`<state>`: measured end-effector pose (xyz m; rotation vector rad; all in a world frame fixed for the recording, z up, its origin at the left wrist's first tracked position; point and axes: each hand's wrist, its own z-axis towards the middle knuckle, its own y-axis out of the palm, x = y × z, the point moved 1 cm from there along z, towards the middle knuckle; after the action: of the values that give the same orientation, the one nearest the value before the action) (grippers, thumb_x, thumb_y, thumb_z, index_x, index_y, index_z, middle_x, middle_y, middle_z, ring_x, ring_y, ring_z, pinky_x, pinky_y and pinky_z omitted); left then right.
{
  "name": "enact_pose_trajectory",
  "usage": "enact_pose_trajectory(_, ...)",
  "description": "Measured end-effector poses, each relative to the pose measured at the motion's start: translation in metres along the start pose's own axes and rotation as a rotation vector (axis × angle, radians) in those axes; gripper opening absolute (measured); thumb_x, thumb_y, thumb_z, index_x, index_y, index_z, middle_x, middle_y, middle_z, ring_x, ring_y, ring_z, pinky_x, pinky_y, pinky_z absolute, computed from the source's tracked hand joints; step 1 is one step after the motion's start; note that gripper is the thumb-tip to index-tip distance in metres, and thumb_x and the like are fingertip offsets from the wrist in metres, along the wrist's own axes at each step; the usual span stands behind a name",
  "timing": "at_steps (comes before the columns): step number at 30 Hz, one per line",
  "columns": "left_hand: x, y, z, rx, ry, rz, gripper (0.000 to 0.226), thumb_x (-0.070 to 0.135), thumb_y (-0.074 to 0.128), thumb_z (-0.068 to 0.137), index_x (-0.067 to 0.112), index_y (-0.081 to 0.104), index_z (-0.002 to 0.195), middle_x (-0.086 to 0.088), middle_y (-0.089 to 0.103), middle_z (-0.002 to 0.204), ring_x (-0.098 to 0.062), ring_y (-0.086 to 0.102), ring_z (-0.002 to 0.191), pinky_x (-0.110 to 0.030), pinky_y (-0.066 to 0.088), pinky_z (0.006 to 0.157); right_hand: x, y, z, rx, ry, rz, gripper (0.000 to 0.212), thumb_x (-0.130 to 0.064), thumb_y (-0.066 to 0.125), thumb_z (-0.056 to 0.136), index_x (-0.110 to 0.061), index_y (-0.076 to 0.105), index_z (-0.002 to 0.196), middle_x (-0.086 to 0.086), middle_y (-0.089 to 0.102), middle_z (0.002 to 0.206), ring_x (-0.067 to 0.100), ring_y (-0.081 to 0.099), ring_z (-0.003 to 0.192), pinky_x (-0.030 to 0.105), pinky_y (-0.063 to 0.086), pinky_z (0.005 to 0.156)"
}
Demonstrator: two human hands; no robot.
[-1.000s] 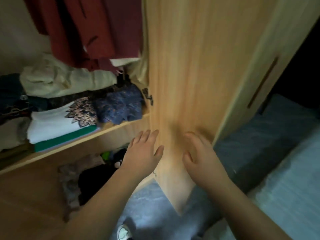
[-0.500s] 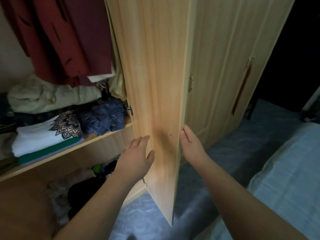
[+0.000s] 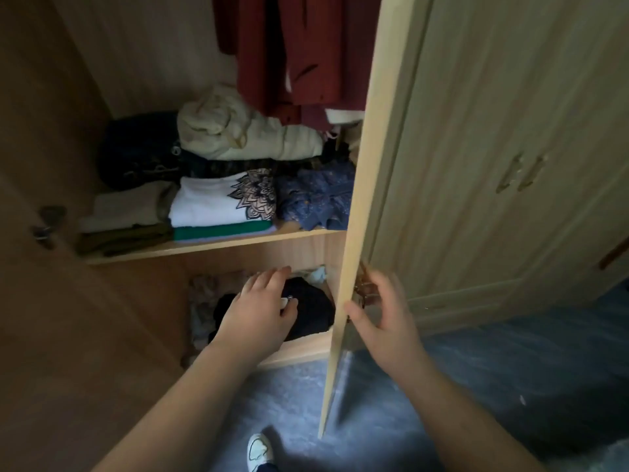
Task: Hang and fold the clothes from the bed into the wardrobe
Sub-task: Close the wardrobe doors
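At the wardrobe door [image 3: 359, 199] edge, right hand [image 3: 384, 318] grips it; left hand [image 3: 258, 311], released, fingers straight, hovers above dark clothes [image 3: 313, 311].

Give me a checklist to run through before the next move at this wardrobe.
1. Door open wide enough: ok, the interior is in view.
2. Right hand grip on door: ok, thumb on its edge, fingers behind.
3. Left hand free: ok, open and holding nothing.
4. Garment ready to stow: not ok, neither hand holds one.
5. Free spot on shelf: not ok, stacks cover its visible width.
6. Hanging room beside red clothes: cannot tell, the top is out of view.
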<state>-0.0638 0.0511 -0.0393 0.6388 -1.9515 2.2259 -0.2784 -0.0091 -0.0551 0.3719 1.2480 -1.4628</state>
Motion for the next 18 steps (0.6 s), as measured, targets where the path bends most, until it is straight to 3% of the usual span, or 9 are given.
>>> enact_pose_trajectory(3, -0.045, -0.016, 0.010, 0.036, -0.087, -0.027, 0.057, 0.039, 0.051, 0.098, 0.024, 0.034, 0.150, 0.001, 0.038, 0.156, -0.022, 0.028, 0.147, -0.039, 0.027, 0.119, -0.015, 0.050, 0.025, -0.066, -0.128, -0.104, 0.068, -0.029, 0.060, 0.094, -0.047, 0.026, 0.149, -0.017, 0.036, 0.138, -0.008, 0.038, 0.129, 0.006, 0.027, 0.105)
enact_pose_trajectory(5, -0.075, -0.026, 0.020, 0.059, -0.146, -0.039, 0.060, 0.040, 0.052, 0.098, 0.027, 0.031, 0.152, 0.001, 0.036, 0.158, -0.021, 0.026, 0.148, -0.039, 0.026, 0.119, -0.023, 0.082, 0.049, -0.115, -0.167, -0.160, 0.076, -0.021, 0.059, 0.094, -0.046, 0.019, 0.153, -0.014, 0.017, 0.158, -0.008, 0.025, 0.140, 0.004, 0.024, 0.105)
enact_pose_trajectory(7, -0.104, -0.034, 0.034, 0.081, -0.199, -0.045, 0.061, 0.042, 0.053, 0.097, 0.030, 0.030, 0.152, 0.003, 0.037, 0.158, -0.021, 0.027, 0.148, -0.039, 0.028, 0.117, -0.028, 0.112, 0.077, -0.130, -0.198, -0.201, 0.080, -0.018, 0.059, 0.093, -0.046, 0.015, 0.154, -0.013, -0.002, 0.164, 0.000, 0.019, 0.147, 0.011, 0.032, 0.104)
enact_pose_trajectory(10, -0.140, -0.047, 0.060, 0.115, -0.247, -0.061, 0.063, 0.043, 0.054, 0.095, 0.033, 0.028, 0.151, 0.004, 0.039, 0.155, -0.022, 0.031, 0.146, -0.040, 0.035, 0.113, -0.031, 0.156, 0.120, -0.148, -0.201, -0.278, 0.087, -0.017, 0.061, 0.089, -0.042, 0.011, 0.156, -0.008, -0.013, 0.165, 0.022, 0.026, 0.148, 0.028, 0.043, 0.102)
enact_pose_trajectory(15, -0.185, -0.058, 0.107, 0.124, -0.231, -0.084, 0.060, 0.039, 0.050, 0.096, 0.029, 0.029, 0.151, 0.002, 0.040, 0.153, -0.019, 0.035, 0.141, -0.040, 0.042, 0.110, -0.028, 0.216, 0.177, -0.127, -0.095, -0.491, 0.104, -0.018, 0.068, 0.079, -0.026, 0.003, 0.159, 0.013, -0.018, 0.164, 0.044, 0.011, 0.146, 0.041, 0.017, 0.114)
enact_pose_trajectory(18, -0.202, -0.059, 0.131, 0.082, -0.214, -0.076, 0.061, 0.034, 0.049, 0.096, 0.028, 0.027, 0.152, 0.001, 0.038, 0.154, -0.019, 0.035, 0.140, -0.041, 0.044, 0.107, -0.025, 0.237, 0.198, -0.118, -0.053, -0.545, 0.107, -0.017, 0.067, 0.075, -0.025, 0.001, 0.159, 0.016, -0.019, 0.162, 0.046, 0.006, 0.147, 0.044, 0.012, 0.116)
